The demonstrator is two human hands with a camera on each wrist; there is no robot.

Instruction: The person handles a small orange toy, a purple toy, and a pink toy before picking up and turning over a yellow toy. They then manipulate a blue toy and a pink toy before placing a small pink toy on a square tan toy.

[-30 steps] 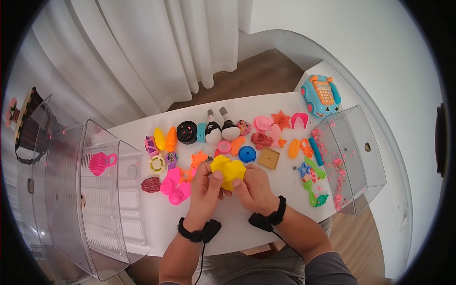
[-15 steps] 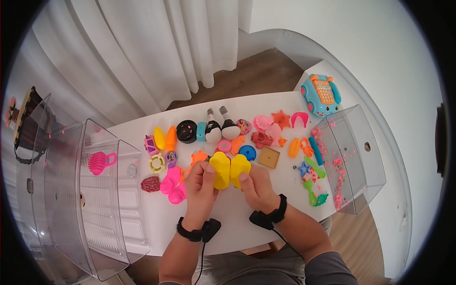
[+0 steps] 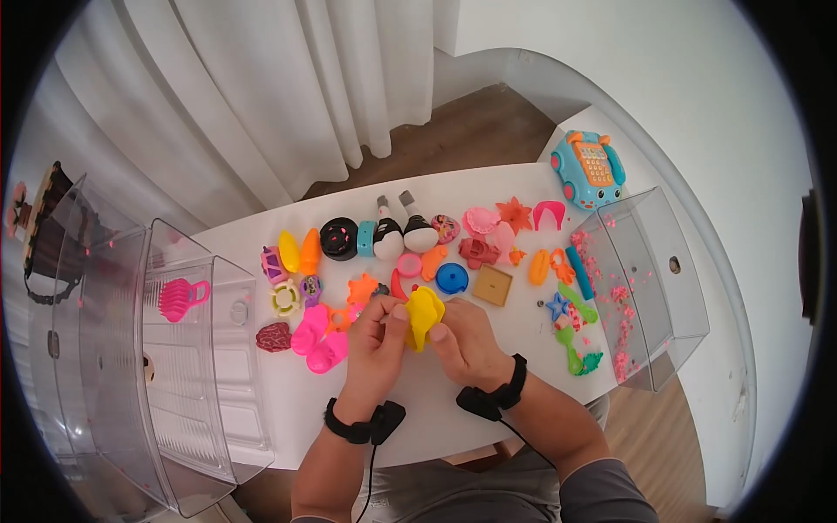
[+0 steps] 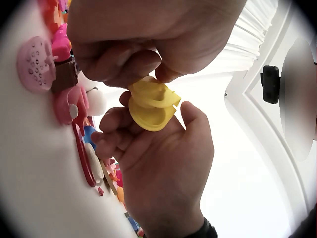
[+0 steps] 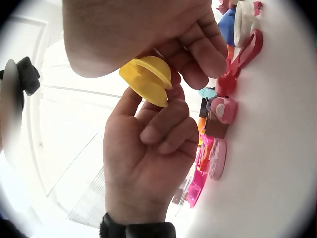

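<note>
A yellow plastic hinged toy mould, its two halves partly folded together, is held up above the table between both hands. My left hand pinches it at the edge between thumb and fingers, as the right wrist view also shows. My right hand is close on the other side; in the left wrist view its loosely bent fingers lie behind the mould and its thumb stands apart from it. Just beyond the hands lie a red toy piece, a blue round dish and a tan square tray.
Pink toy shoes and other toys spread across the white table. Clear plastic bins stand left and right. A toy phone sits at the far right corner, and green toy tools lie near the right bin.
The yellow mould was turned and opened flat with both hands on its halves, then folded together. My right thumb has come off its face, and the left hand keeps its pinch.
</note>
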